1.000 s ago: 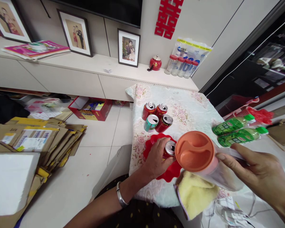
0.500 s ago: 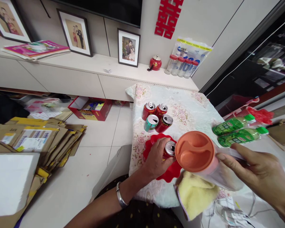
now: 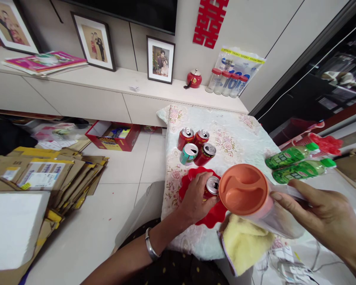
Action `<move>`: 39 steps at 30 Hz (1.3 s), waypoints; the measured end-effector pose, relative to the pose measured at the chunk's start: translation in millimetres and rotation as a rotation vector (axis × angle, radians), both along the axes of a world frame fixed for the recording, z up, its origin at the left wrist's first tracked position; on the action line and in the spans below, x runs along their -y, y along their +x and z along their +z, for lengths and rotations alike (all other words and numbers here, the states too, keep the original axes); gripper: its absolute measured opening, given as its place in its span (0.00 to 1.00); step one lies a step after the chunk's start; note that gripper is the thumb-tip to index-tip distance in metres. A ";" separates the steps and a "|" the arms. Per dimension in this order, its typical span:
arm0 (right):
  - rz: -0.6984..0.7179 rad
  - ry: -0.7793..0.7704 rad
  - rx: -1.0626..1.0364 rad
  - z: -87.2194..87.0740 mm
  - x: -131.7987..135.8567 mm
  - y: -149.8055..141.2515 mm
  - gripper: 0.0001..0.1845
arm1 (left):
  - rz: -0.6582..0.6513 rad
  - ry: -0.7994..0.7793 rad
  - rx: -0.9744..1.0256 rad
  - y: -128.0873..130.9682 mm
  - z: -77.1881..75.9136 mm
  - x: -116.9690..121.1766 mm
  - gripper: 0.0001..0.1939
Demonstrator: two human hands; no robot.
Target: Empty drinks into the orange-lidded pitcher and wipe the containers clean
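My left hand [image 3: 196, 198] is wrapped round a red drink can [image 3: 212, 186], which stands upright in a red scalloped tray [image 3: 211, 217]. My right hand [image 3: 320, 213] grips the handle of a clear pitcher [image 3: 280, 217] with an orange lid [image 3: 243, 189]. The pitcher is tilted to the left, its lid's edge right beside the can's top. Whether liquid flows between them I cannot tell. Behind the tray stand three red cans [image 3: 186, 138] and a green can [image 3: 189, 154], with their tops opened. Below the pitcher lies a yellow cloth [image 3: 246, 245] over the table's near edge.
Two green-labelled bottles [image 3: 296, 170] lie at the right on the flowered tablecloth [image 3: 225, 138]. Flattened cardboard [image 3: 47, 174] and a red box [image 3: 114, 136] are on the floor at left. Glass jars [image 3: 224, 83] and a red pot [image 3: 194, 78] stand on the cabinet behind.
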State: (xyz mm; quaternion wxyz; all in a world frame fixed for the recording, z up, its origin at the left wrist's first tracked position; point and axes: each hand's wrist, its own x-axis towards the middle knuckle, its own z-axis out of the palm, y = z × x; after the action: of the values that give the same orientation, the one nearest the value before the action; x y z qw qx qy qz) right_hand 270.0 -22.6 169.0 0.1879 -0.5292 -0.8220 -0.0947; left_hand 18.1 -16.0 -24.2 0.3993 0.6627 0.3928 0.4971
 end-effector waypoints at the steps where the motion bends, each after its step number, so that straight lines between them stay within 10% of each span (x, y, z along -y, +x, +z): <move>1: 0.052 0.010 0.017 0.8 -0.1 -0.5 0.36 | 0.002 0.000 -0.001 0.1 -0.1 -0.1 0.32; 39: 0.116 -0.023 0.039 4.4 -0.7 -1.4 0.34 | 0.010 0.028 -0.026 0.8 -5.2 0.4 0.34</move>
State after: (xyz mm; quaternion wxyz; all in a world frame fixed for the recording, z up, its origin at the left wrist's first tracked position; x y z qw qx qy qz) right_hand 268.6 -21.9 173.4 0.1711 -0.4807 -0.8559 -0.0846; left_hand 19.0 -16.4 -29.4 0.3825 0.6725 0.3943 0.4960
